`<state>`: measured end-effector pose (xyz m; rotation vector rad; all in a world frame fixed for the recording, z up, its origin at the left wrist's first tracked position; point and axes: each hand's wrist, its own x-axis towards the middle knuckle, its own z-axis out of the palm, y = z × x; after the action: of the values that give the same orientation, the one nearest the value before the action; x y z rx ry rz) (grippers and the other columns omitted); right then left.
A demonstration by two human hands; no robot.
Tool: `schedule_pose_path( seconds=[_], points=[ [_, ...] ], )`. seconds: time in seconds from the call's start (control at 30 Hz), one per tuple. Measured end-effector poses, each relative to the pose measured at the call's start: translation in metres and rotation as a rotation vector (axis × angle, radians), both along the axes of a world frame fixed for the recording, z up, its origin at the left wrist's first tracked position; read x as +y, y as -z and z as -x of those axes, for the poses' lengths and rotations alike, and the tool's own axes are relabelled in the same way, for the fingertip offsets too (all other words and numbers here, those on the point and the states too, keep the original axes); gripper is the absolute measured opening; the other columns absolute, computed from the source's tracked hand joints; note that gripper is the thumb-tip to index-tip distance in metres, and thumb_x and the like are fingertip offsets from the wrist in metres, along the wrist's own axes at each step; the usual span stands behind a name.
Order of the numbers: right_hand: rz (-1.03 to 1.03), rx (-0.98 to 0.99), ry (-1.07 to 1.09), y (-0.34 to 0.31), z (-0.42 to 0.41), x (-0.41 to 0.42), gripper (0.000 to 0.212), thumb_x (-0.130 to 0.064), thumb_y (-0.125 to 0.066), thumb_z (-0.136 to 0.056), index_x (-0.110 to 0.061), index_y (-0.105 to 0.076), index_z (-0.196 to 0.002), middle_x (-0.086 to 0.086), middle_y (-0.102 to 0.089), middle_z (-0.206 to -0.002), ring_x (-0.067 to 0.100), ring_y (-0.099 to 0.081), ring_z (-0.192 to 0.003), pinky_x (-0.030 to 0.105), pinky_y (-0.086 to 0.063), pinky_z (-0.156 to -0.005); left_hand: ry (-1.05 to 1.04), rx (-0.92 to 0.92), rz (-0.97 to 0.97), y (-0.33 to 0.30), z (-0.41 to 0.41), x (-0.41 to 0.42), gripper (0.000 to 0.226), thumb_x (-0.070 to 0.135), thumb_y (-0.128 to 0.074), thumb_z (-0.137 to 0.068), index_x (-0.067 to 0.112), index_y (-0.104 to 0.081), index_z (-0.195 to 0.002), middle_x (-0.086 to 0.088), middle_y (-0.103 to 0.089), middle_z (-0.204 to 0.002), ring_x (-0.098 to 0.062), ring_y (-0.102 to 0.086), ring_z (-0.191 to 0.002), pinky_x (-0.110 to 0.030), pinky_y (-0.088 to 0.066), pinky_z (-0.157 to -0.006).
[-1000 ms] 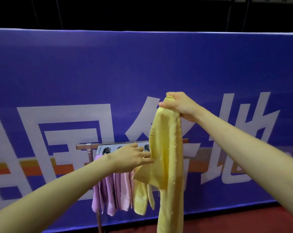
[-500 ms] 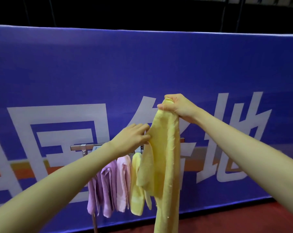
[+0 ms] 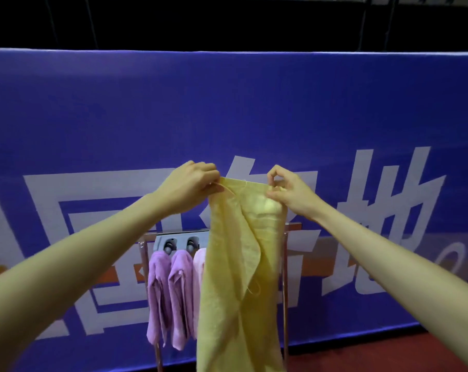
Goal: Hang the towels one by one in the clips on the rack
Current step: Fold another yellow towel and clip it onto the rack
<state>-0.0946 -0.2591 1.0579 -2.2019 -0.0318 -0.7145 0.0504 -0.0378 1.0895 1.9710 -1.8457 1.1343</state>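
My left hand (image 3: 189, 183) pinches the left top corner of the yellow towel (image 3: 235, 277); my right hand (image 3: 289, 191) pinches the right top corner, index and thumb closed on the hem. The towel hangs spread between them. Below my left hand, two purple towels (image 3: 171, 294) and a pink towel (image 3: 199, 280) hang from grey clips (image 3: 180, 244) on the rack (image 3: 144, 253).

Held towel (image 3: 235, 277) hangs at centre, before the rack (image 3: 286, 264), covering most of it; left hand (image 3: 189, 183) pinches its top edge at 11 o'clock, right hand (image 3: 289, 189) at 1 o'clock; clip bar (image 3: 179, 241) sits on the rack at 9 o'clock of the towel; three hung towels (image 3: 171, 296) side by side below the bar; banner (image 3: 227, 108) behind everything; floor (image 3: 388, 353) at 5 o'clock.
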Motion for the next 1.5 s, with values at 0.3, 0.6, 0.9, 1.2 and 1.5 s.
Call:
schedule_pose_path(
  seconds=[0.3,0.6,0.9,1.2,1.5],
  points=[
    [0.218,0.202,-0.070,0.017,-0.022,0.027,0.039,0.002,-0.043,-0.090,-0.020,-0.070,-0.108,-0.006,-0.064,-0.106,-0.002,-0.055,-0.096,0.017,-0.042,-0.086,-0.009,-0.228,-0.136,-0.017,-0.007,0.015,0.045,0.041,-0.032,-0.092,0.012,-0.065,-0.085,-0.002,-0.064,-0.082,-0.021,-0.056,-0.067,-0.033,-0.044,-0.056],
    [0.011,0.267,-0.197,0.030,-0.033,0.076,0.036,-0.038,-0.068,-0.084,-0.011,-0.065,-0.108,0.010,-0.066,-0.109,0.025,-0.062,-0.100,0.036,-0.052,-0.086,-0.154,-0.340,-0.129,-0.025,-0.007,0.025,0.023,0.032,-0.057,-0.089,0.011,-0.064,-0.080,-0.003,-0.064,-0.077,-0.023,-0.055,-0.067,-0.035,-0.042,-0.058],
    [0.362,0.275,-0.031,0.031,-0.037,0.062,0.031,-0.027,-0.055,-0.094,-0.003,-0.065,-0.078,0.009,-0.059,-0.072,0.017,-0.050,-0.062,0.029,-0.040,-0.060,-0.321,-0.330,-0.234,-0.010,-0.017,0.041,0.021,0.032,-0.066,-0.085,0.011,-0.065,-0.081,-0.004,-0.065,-0.077,-0.022,-0.056,-0.069,-0.032,-0.039,-0.061],
    [0.394,0.277,-0.017,0.018,-0.027,0.040,0.028,-0.030,-0.043,-0.099,-0.012,-0.051,-0.079,-0.001,-0.049,-0.070,0.012,-0.040,-0.062,0.031,-0.035,-0.059,-0.458,0.199,-0.476,-0.003,-0.018,0.043,0.040,0.037,-0.039,-0.099,0.005,-0.062,-0.093,-0.008,-0.063,-0.092,-0.024,-0.056,-0.088,-0.038,-0.046,-0.080],
    [0.495,0.331,-0.001,0.003,-0.017,0.038,0.027,-0.024,-0.046,-0.098,-0.011,-0.047,-0.075,-0.006,-0.043,-0.063,0.009,-0.033,-0.055,0.023,-0.029,-0.054,-0.432,0.155,-0.345,0.002,-0.009,0.040,0.045,0.046,-0.041,-0.093,0.007,-0.065,-0.092,-0.007,-0.064,-0.089,-0.022,-0.057,-0.082,-0.035,-0.048,-0.073]
  ],
)
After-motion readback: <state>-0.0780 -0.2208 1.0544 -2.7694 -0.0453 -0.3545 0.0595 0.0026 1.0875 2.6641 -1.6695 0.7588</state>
